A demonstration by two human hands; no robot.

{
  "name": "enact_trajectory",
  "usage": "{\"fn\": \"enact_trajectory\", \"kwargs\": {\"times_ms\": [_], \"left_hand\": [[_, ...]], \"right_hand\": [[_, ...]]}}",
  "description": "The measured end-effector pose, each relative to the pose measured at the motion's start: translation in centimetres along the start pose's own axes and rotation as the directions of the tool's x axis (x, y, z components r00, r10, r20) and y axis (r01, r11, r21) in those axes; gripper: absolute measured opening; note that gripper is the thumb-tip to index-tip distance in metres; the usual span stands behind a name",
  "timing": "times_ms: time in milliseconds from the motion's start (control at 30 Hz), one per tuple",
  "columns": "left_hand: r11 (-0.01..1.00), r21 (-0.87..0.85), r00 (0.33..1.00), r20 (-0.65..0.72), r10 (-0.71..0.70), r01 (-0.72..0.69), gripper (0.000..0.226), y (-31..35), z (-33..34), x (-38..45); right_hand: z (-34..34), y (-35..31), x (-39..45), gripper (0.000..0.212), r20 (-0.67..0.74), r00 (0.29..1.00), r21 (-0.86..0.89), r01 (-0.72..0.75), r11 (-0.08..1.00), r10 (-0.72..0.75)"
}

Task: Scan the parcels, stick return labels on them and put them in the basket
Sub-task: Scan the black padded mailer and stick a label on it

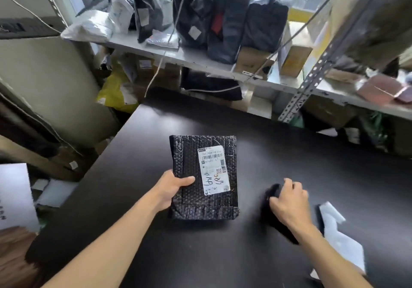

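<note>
**Left hand on parcel, right hand on dark device, both at the near worktop**

Head view: black worktop [223, 254] fills the lower frame. A black bubble-wrap parcel [189, 200] lies flat around the middle of the worktop, long side running toward the far edge. White shipping label [214, 169] is stuck on its top face, right half, with a barcode near the top and handwritten marks lower down.

Left hand [171, 189] grips the parcel's left edge, thumb curled over the top face, fingers hidden underneath.

Right hand [289, 203] sits to the right of the parcel, apart from it, fingers curled around a dark handheld device [270, 214]. Device is motion-blurred; looks like a scanner, cannot tell for sure.

A white foam piece [334, 227] lies on the worktop just right of the right wrist, toward the near right corner.

Beyond the far edge stands a metal shelf [200, 59] carrying dark bagged parcels [263, 24], white poly mailers [89, 28] and cardboard boxes [294, 58]. A yellow bag [113, 89] sits under the shelf past the far left corner. A white cable [156, 73] hangs down in front of the shelf.
</note>
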State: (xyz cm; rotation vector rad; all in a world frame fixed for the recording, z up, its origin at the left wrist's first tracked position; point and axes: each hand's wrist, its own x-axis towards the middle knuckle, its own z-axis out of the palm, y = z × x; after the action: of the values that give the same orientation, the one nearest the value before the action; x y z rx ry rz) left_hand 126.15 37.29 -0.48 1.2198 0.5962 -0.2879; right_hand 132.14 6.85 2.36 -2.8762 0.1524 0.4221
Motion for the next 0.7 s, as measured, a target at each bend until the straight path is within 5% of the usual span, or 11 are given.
{"fn": "enact_trajectory", "kwargs": {"times_ms": [67,133,367,433,533,700], "left_hand": [[1.000,0.024,1.000,-0.011,-0.007,0.007,0.027,-1.1,2.4,-0.9],[0.998,0.057,1.000,-0.019,-0.005,0.006,0.026,-2.2,4.4,-1.5],[0.993,0.101,0.983,-0.165,0.079,-0.063,0.024,-3.3,7.6,-3.9],[0.990,0.110,0.969,-0.219,0.114,-0.092,0.021,-3.2,8.1,-4.3],[0.980,0.139,0.942,-0.285,0.178,-0.143,0.016,-2.8,9.3,-5.2],[0.960,0.207,0.911,-0.327,0.250,-0.189,0.014,-2.3,11.5,-5.7]], "right_hand": [[0.7,2.8,-1.3,0.051,0.245,0.965,-0.097,-0.067,0.993,0.089],[2.1,4.3,-1.7,0.056,0.331,0.943,-0.090,-0.008,0.996,0.038],[1.1,5.8,-3.1,0.038,0.059,0.995,0.275,0.065,0.959,-0.084],[-0.6,6.0,-4.2,0.025,-0.021,0.995,0.476,0.093,0.874,-0.095],[-2.9,5.3,-6.1,0.010,0.086,0.979,0.753,0.059,0.655,-0.187],[-4.5,4.0,-8.3,0.008,0.150,0.918,0.924,0.002,0.383,-0.367]]}}
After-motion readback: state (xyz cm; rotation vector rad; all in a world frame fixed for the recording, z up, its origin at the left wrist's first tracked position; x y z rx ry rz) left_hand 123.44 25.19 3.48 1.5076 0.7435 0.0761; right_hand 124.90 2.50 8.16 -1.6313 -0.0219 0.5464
